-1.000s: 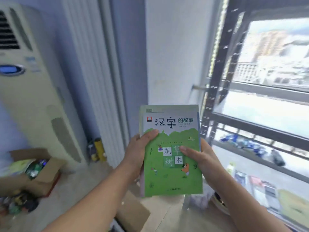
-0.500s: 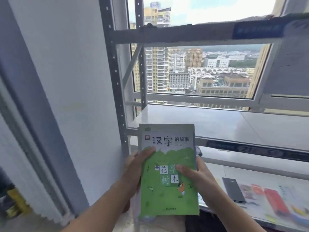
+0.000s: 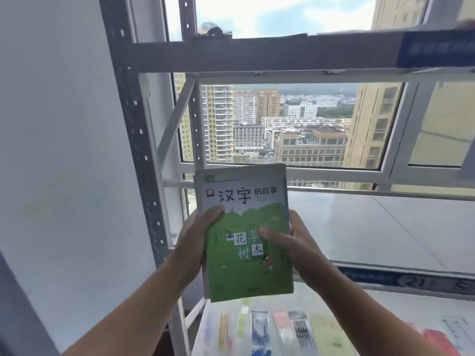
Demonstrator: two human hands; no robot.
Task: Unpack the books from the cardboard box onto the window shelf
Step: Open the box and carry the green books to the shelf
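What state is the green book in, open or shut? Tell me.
Shut: the green book shows its whole front cover, held by both hands.

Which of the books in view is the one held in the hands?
The green-covered book, gripped by left hand and right hand; the other books lie flat on the lower shelf.

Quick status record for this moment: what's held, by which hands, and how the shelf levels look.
held item: green book, cover facing the camera, upright
left hand: grips the book's left edge, thumb on the cover
right hand: grips the right edge, thumb on the cover
middle shelf: bare grey board behind the book
lower shelf: a row of books lying flat, blurred
cardboard box: not in view
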